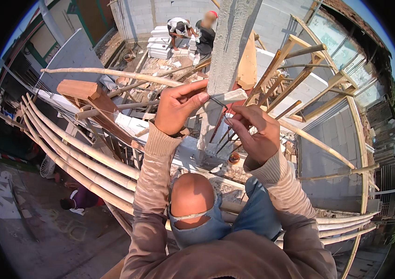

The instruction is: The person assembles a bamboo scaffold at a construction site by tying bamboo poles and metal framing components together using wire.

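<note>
Near the concrete column (229,51), the person's left hand (175,110) and right hand (259,132) appear to pinch the dark wire (218,102) between them, seemingly working a tie, the next move likely calling for steady tension.

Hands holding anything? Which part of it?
A thin, dark, wire-like strand. The right hand pinches its right-hand part between thumb and fingers; the left hand seems to hold its left part, exact contact unclear.
</note>
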Available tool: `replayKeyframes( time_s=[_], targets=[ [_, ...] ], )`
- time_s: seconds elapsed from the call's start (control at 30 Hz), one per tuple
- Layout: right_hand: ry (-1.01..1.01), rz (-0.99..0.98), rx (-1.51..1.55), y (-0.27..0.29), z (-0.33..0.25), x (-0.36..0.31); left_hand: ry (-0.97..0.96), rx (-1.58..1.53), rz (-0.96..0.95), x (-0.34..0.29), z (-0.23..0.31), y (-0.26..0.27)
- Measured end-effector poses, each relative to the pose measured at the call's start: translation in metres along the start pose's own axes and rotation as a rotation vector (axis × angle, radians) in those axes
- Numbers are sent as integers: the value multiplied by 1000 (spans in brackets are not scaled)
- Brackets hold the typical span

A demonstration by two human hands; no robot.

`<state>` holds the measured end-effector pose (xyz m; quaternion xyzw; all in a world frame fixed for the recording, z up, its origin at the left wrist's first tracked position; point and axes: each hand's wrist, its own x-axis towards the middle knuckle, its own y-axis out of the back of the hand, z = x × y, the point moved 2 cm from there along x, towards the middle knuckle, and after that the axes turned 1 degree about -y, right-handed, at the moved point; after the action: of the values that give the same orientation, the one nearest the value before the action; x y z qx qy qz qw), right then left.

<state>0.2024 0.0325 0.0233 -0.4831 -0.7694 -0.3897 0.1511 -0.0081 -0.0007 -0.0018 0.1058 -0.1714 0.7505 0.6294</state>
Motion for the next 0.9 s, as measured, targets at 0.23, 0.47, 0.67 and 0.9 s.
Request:
replayKeyframes(
  time_s=[0.23, 0.47, 0.67, 0.9],
  targets=[
    [387, -22, -254, -10, -14, 29, -23, 37, 19, -12, 11, 12],
    [154, -39, -239, 15, -25, 15, -466, 758, 195, -35, 8, -1],
    [-162, 132, 215, 27, -25, 28, -585, 795, 322, -43, 3, -9],
    [-92, 56, 18, 20, -86, 97, -565, 763, 328, -43, 1, -12]
  ],
)
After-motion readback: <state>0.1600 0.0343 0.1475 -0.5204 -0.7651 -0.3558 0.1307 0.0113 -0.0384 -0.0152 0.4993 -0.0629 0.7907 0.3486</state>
